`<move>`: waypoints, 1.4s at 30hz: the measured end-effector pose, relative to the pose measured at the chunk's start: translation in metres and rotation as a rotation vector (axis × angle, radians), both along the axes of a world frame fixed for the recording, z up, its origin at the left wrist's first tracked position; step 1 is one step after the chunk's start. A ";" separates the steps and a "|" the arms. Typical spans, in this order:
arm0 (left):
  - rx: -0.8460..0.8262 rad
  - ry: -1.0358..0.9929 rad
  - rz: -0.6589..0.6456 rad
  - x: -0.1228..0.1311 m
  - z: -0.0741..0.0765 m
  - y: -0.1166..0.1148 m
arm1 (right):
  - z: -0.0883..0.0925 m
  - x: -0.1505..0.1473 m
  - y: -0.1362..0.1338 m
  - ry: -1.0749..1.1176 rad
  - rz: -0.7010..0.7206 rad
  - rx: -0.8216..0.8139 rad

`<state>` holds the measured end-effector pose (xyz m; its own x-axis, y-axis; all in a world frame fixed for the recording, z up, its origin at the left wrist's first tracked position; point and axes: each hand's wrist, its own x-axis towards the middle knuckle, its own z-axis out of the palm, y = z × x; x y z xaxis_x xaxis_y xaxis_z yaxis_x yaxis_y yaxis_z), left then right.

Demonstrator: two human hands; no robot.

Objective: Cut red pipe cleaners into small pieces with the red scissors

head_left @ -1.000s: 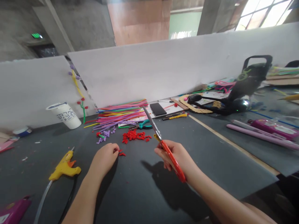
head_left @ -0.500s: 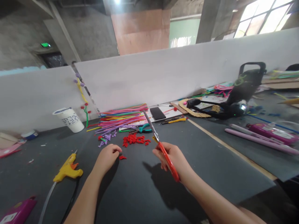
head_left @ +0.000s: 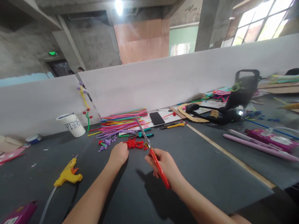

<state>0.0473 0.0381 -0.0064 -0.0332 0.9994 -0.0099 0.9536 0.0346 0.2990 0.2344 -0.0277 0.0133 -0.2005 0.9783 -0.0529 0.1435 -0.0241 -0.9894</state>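
Ahead at 12 o'clock, a white partition (head_left: 140, 84) backs the dark desk (head_left: 205, 174); concrete wall (head_left: 95, 46) beyond, window (head_left: 259, 28) at 1. Desk surface runs right to a pale strip (head_left: 230, 155) at 2; glue gun (head_left: 67, 174) sits left at 10. Left hand (head_left: 119, 153) curled beside red scraps (head_left: 135, 143) near 12, can't tell if holding any; right hand (head_left: 162, 161) grips red-handled scissors (head_left: 160, 168), tips toward 11.

Right hand (head_left: 167, 163): bare tabletop (head_left: 203, 152) leaves passage at 2 o'clock. Red pieces (head_left: 135, 144) obstruct 10 o'clock, pliers (head_left: 149, 135) 11.
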 end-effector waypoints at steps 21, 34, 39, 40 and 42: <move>-0.231 -1.304 0.015 0.034 0.017 -0.075 | -0.005 -0.008 -0.002 0.009 -0.004 -0.077; -0.261 -1.351 -0.032 0.036 0.020 -0.079 | 0.000 -0.008 0.001 -0.001 0.130 -0.072; -0.268 -1.342 -0.061 0.036 0.020 -0.075 | -0.002 -0.012 0.006 -0.038 0.098 -0.068; -0.272 -1.340 -0.063 0.036 0.021 -0.074 | -0.003 -0.013 0.006 -0.045 0.088 -0.064; -0.284 -1.330 -0.063 0.037 0.024 -0.073 | -0.005 -0.012 0.007 -0.064 0.074 -0.052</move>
<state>0.0847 -0.0352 0.0171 0.2081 0.9571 -0.2017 -0.0456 0.2155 0.9754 0.2223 -0.0211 0.0080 -0.2671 0.9564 -0.1182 0.2092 -0.0621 -0.9759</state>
